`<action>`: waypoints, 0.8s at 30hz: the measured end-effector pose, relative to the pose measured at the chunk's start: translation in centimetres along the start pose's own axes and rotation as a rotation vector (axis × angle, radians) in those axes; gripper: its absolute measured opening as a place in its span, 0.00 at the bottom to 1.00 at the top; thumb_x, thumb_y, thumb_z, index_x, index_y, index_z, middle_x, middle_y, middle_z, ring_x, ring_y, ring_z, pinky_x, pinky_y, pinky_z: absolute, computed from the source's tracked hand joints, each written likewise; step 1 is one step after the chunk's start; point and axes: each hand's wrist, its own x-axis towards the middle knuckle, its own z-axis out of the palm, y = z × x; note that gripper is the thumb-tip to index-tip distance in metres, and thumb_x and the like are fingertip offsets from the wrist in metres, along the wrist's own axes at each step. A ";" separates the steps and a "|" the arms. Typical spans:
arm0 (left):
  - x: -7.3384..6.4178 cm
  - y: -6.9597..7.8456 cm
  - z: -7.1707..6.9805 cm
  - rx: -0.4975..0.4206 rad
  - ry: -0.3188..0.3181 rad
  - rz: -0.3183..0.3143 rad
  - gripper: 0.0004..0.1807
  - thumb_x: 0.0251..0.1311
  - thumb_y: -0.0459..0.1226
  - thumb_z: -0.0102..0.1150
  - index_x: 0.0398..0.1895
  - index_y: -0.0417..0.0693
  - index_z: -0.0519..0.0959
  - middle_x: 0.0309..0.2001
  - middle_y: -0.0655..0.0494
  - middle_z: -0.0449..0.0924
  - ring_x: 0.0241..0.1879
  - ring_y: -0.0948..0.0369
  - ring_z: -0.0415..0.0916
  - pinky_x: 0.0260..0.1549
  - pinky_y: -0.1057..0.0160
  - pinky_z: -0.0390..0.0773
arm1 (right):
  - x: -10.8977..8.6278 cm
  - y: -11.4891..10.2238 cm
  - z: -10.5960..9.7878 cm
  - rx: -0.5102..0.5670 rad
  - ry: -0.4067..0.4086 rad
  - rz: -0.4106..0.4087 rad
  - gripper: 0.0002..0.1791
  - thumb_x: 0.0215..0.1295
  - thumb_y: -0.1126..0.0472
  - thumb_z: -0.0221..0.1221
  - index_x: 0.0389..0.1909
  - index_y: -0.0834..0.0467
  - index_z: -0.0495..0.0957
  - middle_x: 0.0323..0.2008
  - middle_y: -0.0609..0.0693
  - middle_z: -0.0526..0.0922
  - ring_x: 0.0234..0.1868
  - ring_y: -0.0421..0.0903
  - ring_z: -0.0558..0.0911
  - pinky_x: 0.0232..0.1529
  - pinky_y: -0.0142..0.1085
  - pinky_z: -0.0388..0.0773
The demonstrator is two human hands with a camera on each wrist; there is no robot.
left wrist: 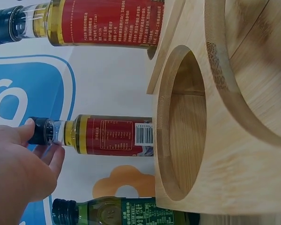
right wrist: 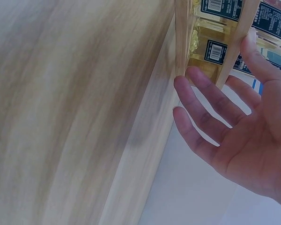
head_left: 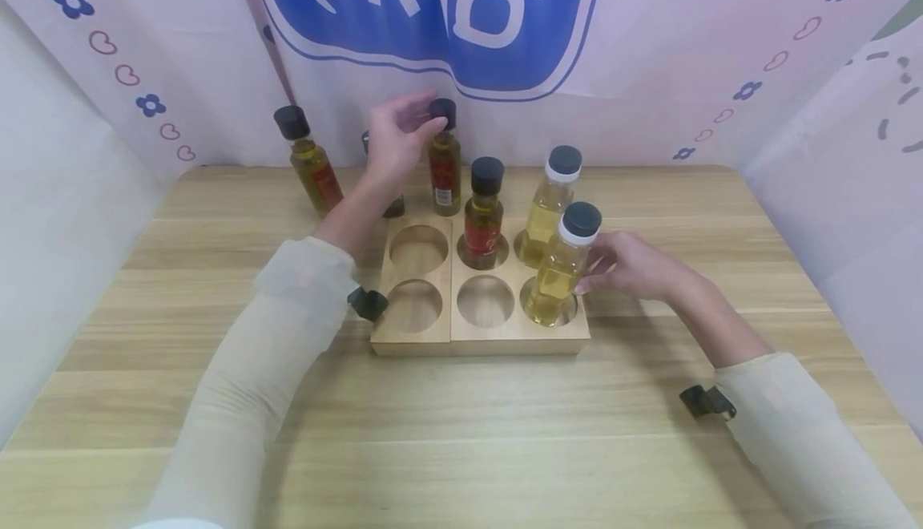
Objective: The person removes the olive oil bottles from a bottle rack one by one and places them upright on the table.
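At the back of the table, my left hand pinches the black cap and neck of a red-labelled oil bottle standing upright behind the wooden rack. The left wrist view shows the thumb on the cap and fingers below the neck. My right hand is at the rack's right side, fingers loosely spread. In the right wrist view its thumb and fingertips lie by the rack's edge. Two clear bottles of yellow oil sit in the right-hand holes. Another red-labelled bottle stands in the back middle hole.
A further dark-capped, red-labelled bottle stands at the back left, partly behind the left forearm. A green-labelled bottle is mostly hidden by that arm in the head view. Behind the table hangs a printed cloth.
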 end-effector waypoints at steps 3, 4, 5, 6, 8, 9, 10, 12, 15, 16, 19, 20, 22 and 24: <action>-0.1 0.1 -0.2 -0.003 -0.001 -0.001 0.25 0.66 0.31 0.68 0.67 0.47 0.79 0.65 0.51 0.80 0.63 0.59 0.79 0.62 0.68 0.78 | 0.0 0.0 0.0 -0.001 0.001 0.001 0.24 0.57 0.66 0.75 0.54 0.68 0.81 0.44 0.61 0.88 0.44 0.56 0.88 0.49 0.49 0.87; -0.2 0.2 -0.3 -0.009 0.001 -0.001 0.26 0.66 0.31 0.68 0.67 0.47 0.79 0.65 0.51 0.81 0.63 0.59 0.79 0.61 0.67 0.78 | 0.0 0.0 0.0 -0.002 0.003 0.000 0.24 0.57 0.66 0.75 0.54 0.68 0.81 0.44 0.61 0.88 0.44 0.56 0.88 0.49 0.49 0.87; -0.3 0.2 -0.3 -0.016 0.003 0.008 0.26 0.66 0.31 0.68 0.67 0.46 0.79 0.65 0.51 0.81 0.63 0.59 0.79 0.61 0.67 0.79 | 0.1 0.0 0.0 -0.003 0.004 0.000 0.24 0.57 0.66 0.75 0.54 0.68 0.81 0.44 0.61 0.88 0.44 0.56 0.88 0.49 0.49 0.87; -0.4 0.2 -0.4 -0.016 0.004 0.023 0.26 0.66 0.31 0.68 0.67 0.45 0.78 0.64 0.50 0.81 0.62 0.59 0.79 0.60 0.67 0.79 | 0.1 0.0 0.0 -0.005 0.004 0.000 0.24 0.57 0.66 0.75 0.54 0.68 0.81 0.44 0.61 0.88 0.44 0.56 0.88 0.49 0.49 0.87; -0.5 0.3 -0.5 -0.033 0.008 0.040 0.25 0.65 0.30 0.68 0.66 0.43 0.79 0.64 0.49 0.82 0.61 0.58 0.80 0.59 0.66 0.80 | 0.1 0.1 0.0 -0.007 0.004 -0.002 0.24 0.57 0.66 0.75 0.54 0.68 0.81 0.44 0.61 0.88 0.44 0.56 0.88 0.49 0.49 0.87; -0.7 0.3 -0.6 -0.038 0.011 0.049 0.25 0.65 0.29 0.68 0.66 0.42 0.79 0.63 0.49 0.82 0.61 0.58 0.80 0.59 0.66 0.80 | 0.1 0.1 0.0 -0.008 0.004 -0.002 0.24 0.57 0.66 0.75 0.54 0.68 0.81 0.44 0.61 0.88 0.44 0.56 0.88 0.49 0.49 0.87; -0.8 0.3 -0.6 -0.040 0.014 0.059 0.25 0.65 0.29 0.68 0.65 0.42 0.79 0.63 0.48 0.82 0.61 0.58 0.80 0.59 0.66 0.81 | 0.1 0.2 0.0 -0.007 0.003 -0.003 0.24 0.57 0.66 0.75 0.54 0.68 0.81 0.44 0.61 0.88 0.44 0.56 0.88 0.49 0.49 0.87; -1.0 0.4 -0.7 -0.033 0.027 0.076 0.23 0.65 0.28 0.68 0.64 0.41 0.80 0.63 0.48 0.82 0.60 0.57 0.81 0.59 0.66 0.80 | 0.1 0.2 0.0 -0.006 0.001 -0.004 0.24 0.57 0.66 0.75 0.54 0.68 0.81 0.44 0.61 0.88 0.44 0.56 0.88 0.49 0.49 0.87; -1.5 0.5 -0.9 -0.004 0.057 0.109 0.21 0.65 0.29 0.68 0.62 0.42 0.81 0.61 0.47 0.83 0.58 0.56 0.82 0.58 0.67 0.80 | 0.1 0.2 0.0 -0.001 0.000 -0.009 0.24 0.57 0.66 0.75 0.54 0.68 0.81 0.44 0.61 0.88 0.43 0.56 0.88 0.49 0.49 0.87; -1.7 0.5 -0.9 0.004 0.067 0.123 0.20 0.65 0.29 0.68 0.61 0.41 0.82 0.60 0.47 0.83 0.57 0.56 0.82 0.58 0.67 0.80 | 0.1 0.2 0.0 0.000 0.001 -0.010 0.25 0.57 0.66 0.75 0.54 0.68 0.81 0.44 0.61 0.88 0.43 0.56 0.88 0.49 0.49 0.88; -2.3 0.9 -1.0 0.005 0.085 0.162 0.18 0.65 0.29 0.69 0.58 0.39 0.83 0.58 0.44 0.84 0.54 0.55 0.83 0.57 0.65 0.81 | 0.1 0.2 0.0 0.000 0.002 -0.015 0.24 0.57 0.66 0.75 0.54 0.68 0.81 0.44 0.61 0.88 0.44 0.56 0.88 0.49 0.49 0.88; -2.5 1.0 -1.1 0.000 0.088 0.177 0.18 0.64 0.29 0.69 0.57 0.39 0.83 0.57 0.44 0.84 0.53 0.54 0.83 0.56 0.65 0.82 | 0.1 0.2 0.0 0.001 0.002 -0.016 0.24 0.57 0.66 0.75 0.54 0.68 0.81 0.43 0.61 0.88 0.44 0.57 0.88 0.49 0.49 0.88; -3.0 1.3 -1.1 -0.004 0.090 0.213 0.17 0.64 0.30 0.69 0.56 0.38 0.84 0.55 0.43 0.85 0.50 0.55 0.83 0.55 0.64 0.82 | 0.1 0.2 0.0 0.001 0.002 -0.018 0.24 0.57 0.67 0.75 0.54 0.68 0.81 0.43 0.61 0.88 0.44 0.57 0.88 0.49 0.49 0.88; -3.5 1.5 -1.1 -0.012 0.079 0.260 0.16 0.63 0.30 0.70 0.54 0.37 0.84 0.52 0.43 0.85 0.46 0.56 0.83 0.53 0.63 0.83 | 0.1 0.2 0.0 0.000 0.002 -0.018 0.24 0.57 0.66 0.75 0.54 0.68 0.81 0.44 0.61 0.88 0.44 0.56 0.88 0.49 0.49 0.87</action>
